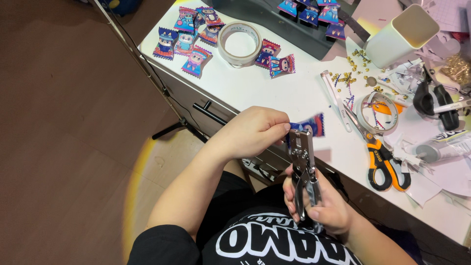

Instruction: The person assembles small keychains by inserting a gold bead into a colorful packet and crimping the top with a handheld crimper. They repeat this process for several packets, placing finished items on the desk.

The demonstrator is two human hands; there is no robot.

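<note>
My left hand [255, 130] pinches a small blue candy-style packet [314, 124] by its edge, just off the white desk's front edge. My right hand [319, 203] grips the handles of a metal hole punch plier [302, 157], held upright with its jaws at the packet's left end. Whether the jaws bite the packet is hidden by my fingers.
Several similar colourful packets [196, 59] lie at the back left of the white desk [274, 93] around a tape roll [239, 43]. Orange-handled scissors [380, 159], a second tape roll [378, 112], a white cup [400, 34], gold beads [351, 76] and paper scraps fill the right.
</note>
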